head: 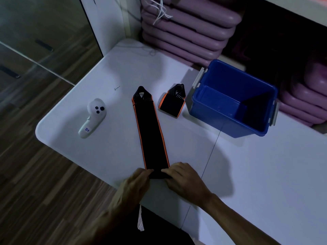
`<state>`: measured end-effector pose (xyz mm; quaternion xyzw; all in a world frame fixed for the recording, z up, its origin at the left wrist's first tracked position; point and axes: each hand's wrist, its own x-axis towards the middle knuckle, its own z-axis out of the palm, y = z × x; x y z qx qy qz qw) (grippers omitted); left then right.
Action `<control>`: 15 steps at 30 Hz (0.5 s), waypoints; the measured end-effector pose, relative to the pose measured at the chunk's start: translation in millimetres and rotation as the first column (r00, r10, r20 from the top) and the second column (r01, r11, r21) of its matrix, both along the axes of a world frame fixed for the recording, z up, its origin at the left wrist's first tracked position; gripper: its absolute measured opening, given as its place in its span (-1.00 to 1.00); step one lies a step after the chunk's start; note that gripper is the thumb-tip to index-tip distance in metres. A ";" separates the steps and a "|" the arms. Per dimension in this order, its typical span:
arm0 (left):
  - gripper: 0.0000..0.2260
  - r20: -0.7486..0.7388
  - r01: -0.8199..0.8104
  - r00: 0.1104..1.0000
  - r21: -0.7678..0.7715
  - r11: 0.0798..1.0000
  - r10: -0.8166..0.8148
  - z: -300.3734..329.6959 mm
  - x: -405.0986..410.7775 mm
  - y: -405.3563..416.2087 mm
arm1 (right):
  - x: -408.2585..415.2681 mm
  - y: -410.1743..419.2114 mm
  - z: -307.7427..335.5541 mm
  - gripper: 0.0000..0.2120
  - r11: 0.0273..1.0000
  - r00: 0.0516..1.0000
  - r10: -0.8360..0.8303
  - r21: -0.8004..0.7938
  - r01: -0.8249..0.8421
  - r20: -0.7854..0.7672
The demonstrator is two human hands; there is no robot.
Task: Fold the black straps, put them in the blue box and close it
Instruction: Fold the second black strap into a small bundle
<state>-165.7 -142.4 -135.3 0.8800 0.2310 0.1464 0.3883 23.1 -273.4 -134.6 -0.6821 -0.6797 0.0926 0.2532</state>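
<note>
White tabletop (247,174) is filling most of the view, with wood flooring showing off its left edge and a stack of purple cushions (185,32) sitting at the back. Both hands are working at the near end of a long black strap (150,131) with orange edges, which is stretching flat away from them. Left hand (134,184) and right hand (184,181) are each pinching the strap's rolled near end, fingers closed on it. Beyond the right hand, a folded strap (172,103) is lying just beside the blue box (221,119), which is standing open. Beyond the left hand, a white controller (92,117) is resting.
</note>
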 end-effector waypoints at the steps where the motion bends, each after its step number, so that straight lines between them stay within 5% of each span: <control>1: -0.71 -0.016 -0.029 0.999 -0.047 0.998 0.028 3.5 4.5 4.3 | 0.8 5.2 2.8 -0.70 0.999 0.999 -0.029 -0.031 0.028 -0.044; 6: -0.85 -0.096 -0.268 0.963 -0.213 0.939 0.253 16.5 25.4 22.6 | 0.7 41.0 13.8 -0.68 0.977 0.953 -0.200 -0.123 0.176 -0.229; 15: -0.84 -0.133 -0.483 0.875 -0.193 0.854 0.465 8.9 46.4 34.1 | 1.4 74.9 6.1 -0.77 0.938 0.868 -0.348 -0.141 0.318 -0.354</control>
